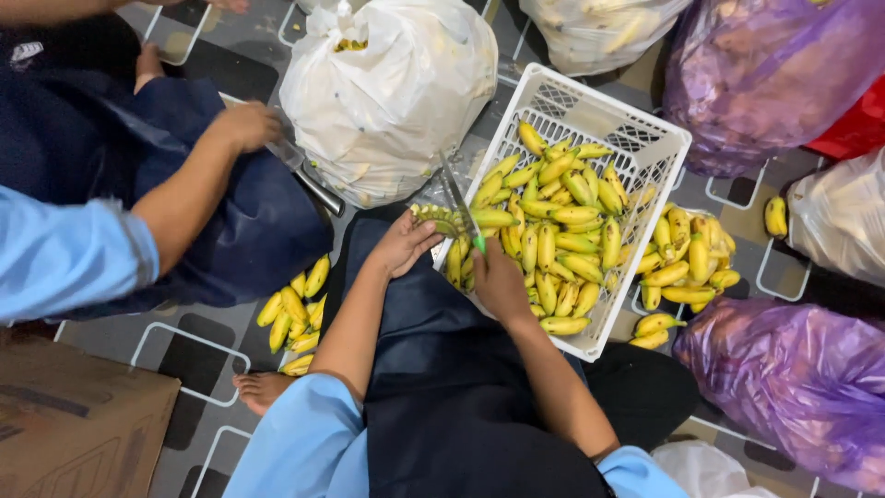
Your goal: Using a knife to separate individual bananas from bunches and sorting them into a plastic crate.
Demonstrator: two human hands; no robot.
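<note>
Head view: left hand (403,244) fingers clamp a banana bunch (435,219); right hand (499,281) grips knife (458,201) at crate (645,138) edge

Single view, from a camera on the seated person's head, aimed almost straight down over their lap. Close range: forearms run up from the bottom edge, left hand (403,245) and right hand (499,282) near mid-frame. The white crate (645,157) sits just beyond, patterned floor (175,355) around it. A neighbour's arm (189,189) enters from the left edge.
</note>
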